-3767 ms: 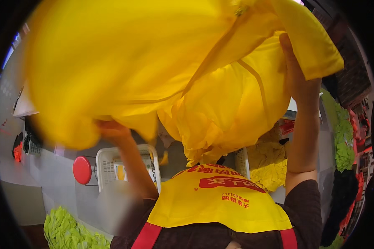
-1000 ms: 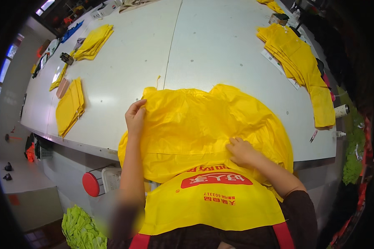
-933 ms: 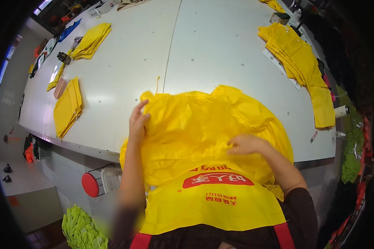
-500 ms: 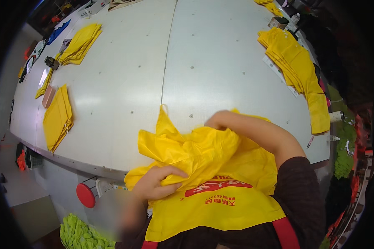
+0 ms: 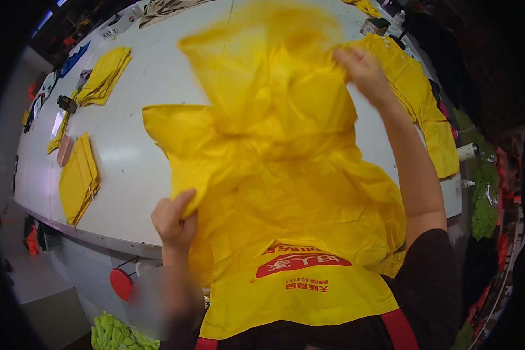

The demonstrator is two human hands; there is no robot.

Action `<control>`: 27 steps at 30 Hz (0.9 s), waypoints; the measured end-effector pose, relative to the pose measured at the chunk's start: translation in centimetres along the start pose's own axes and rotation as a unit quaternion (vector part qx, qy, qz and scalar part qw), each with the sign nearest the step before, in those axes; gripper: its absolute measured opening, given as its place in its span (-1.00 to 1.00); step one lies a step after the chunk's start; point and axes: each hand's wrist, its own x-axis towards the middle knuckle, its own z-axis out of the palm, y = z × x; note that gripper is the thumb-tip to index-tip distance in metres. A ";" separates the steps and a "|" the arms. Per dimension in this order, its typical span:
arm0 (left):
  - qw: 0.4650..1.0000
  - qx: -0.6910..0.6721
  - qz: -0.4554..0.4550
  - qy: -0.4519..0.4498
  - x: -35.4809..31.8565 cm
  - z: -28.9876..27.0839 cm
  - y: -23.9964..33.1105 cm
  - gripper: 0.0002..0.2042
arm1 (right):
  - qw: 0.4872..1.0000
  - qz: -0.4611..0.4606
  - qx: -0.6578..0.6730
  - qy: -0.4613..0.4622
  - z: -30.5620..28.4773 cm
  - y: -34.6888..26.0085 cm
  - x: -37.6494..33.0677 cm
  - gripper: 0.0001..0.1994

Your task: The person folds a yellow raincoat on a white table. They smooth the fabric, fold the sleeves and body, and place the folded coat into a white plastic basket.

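Note:
A large, thin yellow fabric piece [image 5: 262, 169] is spread between my hands over the near part of the table, creased, its far end blurred by motion. My left hand [image 5: 176, 220] is closed on its near left edge, thumb on top. Farther off to the right, my right hand [image 5: 363, 73] pinches the fabric's upper right side and holds it raised. Whether the piece is an apron or another garment I cannot tell. Its near part lies against the yellow apron [image 5: 303, 309] with red straps that I wear.
The pale table [image 5: 134, 146] carries folded yellow stacks at left [image 5: 80, 181], far left [image 5: 106, 76] and right [image 5: 402, 76]. Beside the left ones are a pink box [image 5: 65, 150] and a dark block [image 5: 67, 104]. A thread cone [image 5: 468, 152] stands at right; a red stool [image 5: 121, 284] is below the edge.
The bunched yellow fabric has opened out and its far end has swung up and away. My right hand has moved far and to the right; my left hand has shifted left and slightly away.

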 end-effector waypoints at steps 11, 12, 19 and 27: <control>0.970 0.132 -0.102 -0.178 0.6 14.6 -5.6 -0.55 | 0.968 -0.008 -0.231 0.094 4.5 14.9 -3.1 -0.51; 0.976 0.119 -0.055 -0.174 0.4 15.7 -4.3 -0.52 | 0.961 -0.045 -0.267 0.057 5.6 16.0 -5.7 -0.47; 0.944 0.114 -0.062 -0.303 -1.0 19.3 -7.2 -0.26 | 0.862 0.012 -0.488 -0.134 6.6 18.5 -13.5 -0.36; 0.912 0.032 -0.212 -0.348 1.9 19.8 -4.1 -0.50 | 0.903 0.078 -0.402 -0.126 5.9 16.3 -0.5 -0.55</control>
